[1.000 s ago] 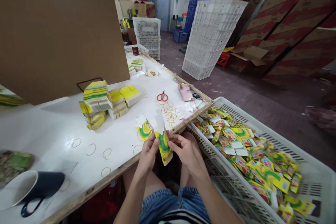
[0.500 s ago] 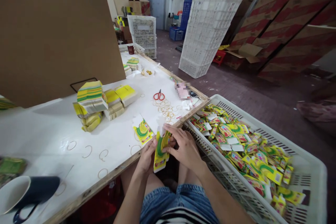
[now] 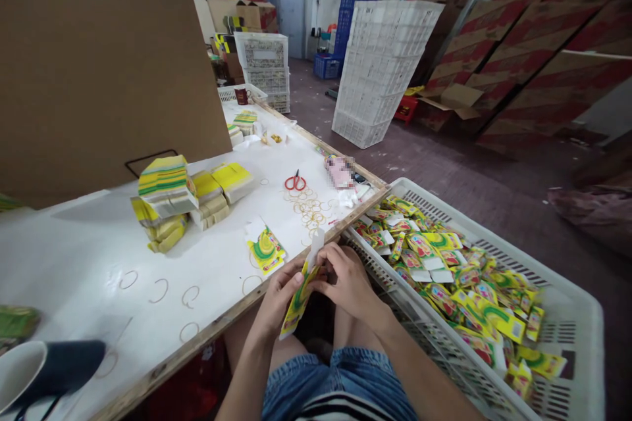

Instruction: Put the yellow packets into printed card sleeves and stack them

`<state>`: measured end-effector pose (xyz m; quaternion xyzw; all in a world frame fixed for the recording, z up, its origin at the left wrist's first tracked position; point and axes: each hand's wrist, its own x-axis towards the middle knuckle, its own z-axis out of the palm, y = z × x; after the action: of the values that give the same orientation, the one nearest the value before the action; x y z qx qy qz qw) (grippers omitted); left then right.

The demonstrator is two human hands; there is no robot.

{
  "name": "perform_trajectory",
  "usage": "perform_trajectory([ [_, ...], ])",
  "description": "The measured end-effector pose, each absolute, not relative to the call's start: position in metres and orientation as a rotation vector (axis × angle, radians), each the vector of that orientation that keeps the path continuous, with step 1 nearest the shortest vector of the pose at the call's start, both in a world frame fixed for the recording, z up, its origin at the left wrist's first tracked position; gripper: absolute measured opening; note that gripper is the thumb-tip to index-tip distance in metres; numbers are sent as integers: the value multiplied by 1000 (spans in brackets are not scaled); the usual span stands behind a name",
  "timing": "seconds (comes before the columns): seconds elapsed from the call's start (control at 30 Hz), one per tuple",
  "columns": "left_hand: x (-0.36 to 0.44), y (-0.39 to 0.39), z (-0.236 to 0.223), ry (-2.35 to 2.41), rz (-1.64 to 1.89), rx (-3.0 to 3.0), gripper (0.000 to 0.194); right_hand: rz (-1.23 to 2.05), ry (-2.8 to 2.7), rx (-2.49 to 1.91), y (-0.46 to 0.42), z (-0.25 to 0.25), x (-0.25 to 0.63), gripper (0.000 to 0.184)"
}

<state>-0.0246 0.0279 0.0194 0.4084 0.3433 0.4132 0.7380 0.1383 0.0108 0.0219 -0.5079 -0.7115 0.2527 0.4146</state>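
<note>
Over my lap, at the table's edge, I hold a small yellow-and-green carton point(image 3: 298, 299) with a white end flap sticking up. My left hand point(image 3: 277, 296) grips its left side, thumb on the front. My right hand point(image 3: 348, 279) has its fingers bent against the right side of the carton, near the top; some fingertips are hidden behind it. Just beyond my left hand, a flat yellow-green carton point(image 3: 266, 248) lies on the white table point(image 3: 217, 276). To my right stands a pale plastic crate point(image 3: 575, 302) holding many yellow-green cartons point(image 3: 434, 250).
Bundled carton blanks point(image 3: 168, 187) are stacked at the table's left-middle. Red-handled scissors point(image 3: 295, 181) lie beside scattered rubber bands point(image 3: 309, 208). A dark mug point(image 3: 74, 365) is at the lower left. A large brown board point(image 3: 103, 66) stands behind, and white crates point(image 3: 382, 72) are stacked on the floor.
The carton in my hands has turned to a narrower, more slanted view, and its lower end has swung left. My hands stay close together around it. The view has shifted slightly.
</note>
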Motion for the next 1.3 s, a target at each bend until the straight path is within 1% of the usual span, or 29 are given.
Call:
perform_trajectory([
  [0.1, -25, 28, 17, 728, 907, 908, 50, 617, -1776, -1295, 11, 20, 140, 27],
  [0.2, -27, 27, 15, 684, 894, 925, 46, 625, -1788, -1303, 10, 20, 140, 24],
  [0.37, -29, 25, 10, 710, 871, 894, 46, 669, -1819, -1317, 11, 21, 142, 17],
  [0.57, -30, 28, 3, 750, 867, 849, 47, 732, -1840, -1279, 11, 20, 146, 19],
  [0.63, -29, 29, 4, 769, 875, 852, 48, 708, -1841, -1264, 10, 17, 147, 26],
  [0.77, -23, 30, 5, 794, 922, 878, 46, 602, -1585, -1327, 6, 10, 144, 60],
  [0.8, -21, 30, 5, 818, 961, 905, 44, 618, -1509, -1348, 4, 8, 142, 63],
  [0.83, -18, 29, 3, 852, 1006, 940, 43, 674, -1452, -1359, 2, 7, 138, 60],
  [0.87, -15, 28, 1, 893, 1046, 978, 41, 761, -1412, -1360, 0, 5, 135, 53],
  [0.97, -8, 26, -7, 1012, 1121, 1083, 37, 974, -1300, -1357, -3, -1, 126, 27],
  [1.0, -6, 25, -9, 1037, 1132, 1116, 35, 973, -1261, -1375, -3, -4, 125, 24],
  [1.07, -5, 24, -11, 1058, 1132, 1179, 33, 901, -1207, -1424, -2, -9, 126, 27],
  [1.13, -6, 22, -9, 1049, 1093, 1224, 38, 851, -1172, -1436, 1, -14, 129, 28],
  [1.2, -7, 21, -5, 1029, 1041, 1241, 52, 851, -1125, -1390, 3, -17, 134, 26],
  [1.23, -8, 20, -2, 1014, 1020, 1238, 59, 859, -1108, -1351, 3, -18, 136, 29],
  [1.3, -10, 19, 5, 962, 996, 1228, 65, 867, -1109, -1271, 3, -17, 140, 46],
])
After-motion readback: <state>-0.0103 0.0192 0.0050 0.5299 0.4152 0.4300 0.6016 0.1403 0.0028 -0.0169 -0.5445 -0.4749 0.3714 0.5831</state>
